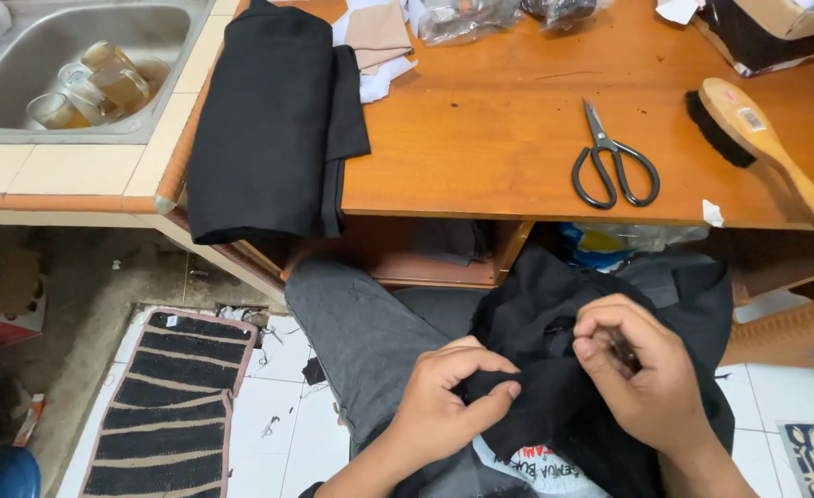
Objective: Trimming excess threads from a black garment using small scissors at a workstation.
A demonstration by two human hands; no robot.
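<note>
Black cloth (554, 369) lies bunched in the person's lap, pinched in both hands: left hand (448, 397) closed on a fold, right hand (642, 369) gripping the cloth beside it, with something small I can't make out between the fingers. Work looks mid-way. Beyond, on the table (481, 157), scissors (612, 161) and brush (757, 138) lie untouched; folded cloth (273, 120) waits near the sink (1, 83).

Garment (554, 369) in lap: black. Folded cloth (268, 120) at the bench's left edge: black. Bench (499, 138): orange-brown wood. Scissors (612, 161): black. Brush (757, 138): tan wood, black bristles. Trousers (351, 332): grey. Floor mat (172, 406): black stripes on beige (pink border). Sink (56, 46): silver steel.
</note>
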